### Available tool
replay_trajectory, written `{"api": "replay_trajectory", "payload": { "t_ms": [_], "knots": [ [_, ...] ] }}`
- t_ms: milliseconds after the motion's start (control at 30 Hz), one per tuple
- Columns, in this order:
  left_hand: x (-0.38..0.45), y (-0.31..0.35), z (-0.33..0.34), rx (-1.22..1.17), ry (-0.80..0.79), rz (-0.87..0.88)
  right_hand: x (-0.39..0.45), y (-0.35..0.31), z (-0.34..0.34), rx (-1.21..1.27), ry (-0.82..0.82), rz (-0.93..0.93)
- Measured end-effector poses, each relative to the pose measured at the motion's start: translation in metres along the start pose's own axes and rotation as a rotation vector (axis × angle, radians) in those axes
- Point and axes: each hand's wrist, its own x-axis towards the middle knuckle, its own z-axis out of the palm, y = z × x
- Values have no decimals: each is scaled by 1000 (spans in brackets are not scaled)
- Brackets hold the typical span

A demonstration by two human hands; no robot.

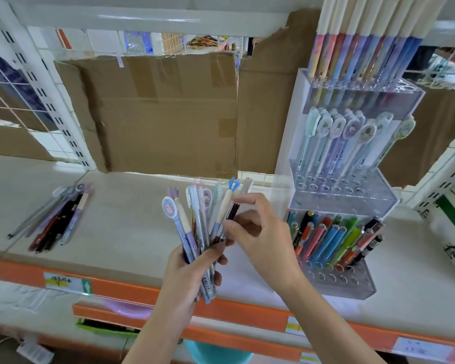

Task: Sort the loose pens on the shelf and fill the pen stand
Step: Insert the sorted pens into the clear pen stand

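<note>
- Bundle of pens (pixel 199 232) fanned upright above the shelf (pixel 132 232), gripped in our left hand (pixel 192 269); count unclear, lower ends hidden by fingers.
- Right hand (pixel 258 232) pinches one dark pen (pixel 230 215) in the bundle.
- Clear three-tier pen stand (pixel 347 195) stands at right, each tier partly filled; top pens cut off.
- One loose pile (pixel 55 219) lies left on shelf.
- Cardboard (pixel 168 114) behind.

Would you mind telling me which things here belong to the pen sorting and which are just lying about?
Part of the job:
- bundle of pens gripped in the left hand
- dark pen pinched by the right hand
- loose pens lying on the shelf
- clear tiered pen stand

Just lying about:
- cardboard sheets at the back
- teal tub below
- shelf price labels
</note>
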Motion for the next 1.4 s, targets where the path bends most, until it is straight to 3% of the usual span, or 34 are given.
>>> {"api": "replay_trajectory", "payload": {
  "t_ms": [233, 433, 533, 733, 1400],
  "knots": [
    [0, -11, 13, -58, -8, -68, -21, 12, -4, -53, 62, -61],
    [5, -21, 18, -170, -16, -69, -28, 8, -58, -61, 454, -211],
    [9, -19, 14, -165, -14, -33, -39, 18, -80, -208, 567, -286],
    [12, -20, 18, -165, -9, -22, -52, 55, -77, -575, 575, -501],
    [5, -23, 13, -132, -20, -31, -45, 78, -54, -750, 450, -449]
  ]
}}
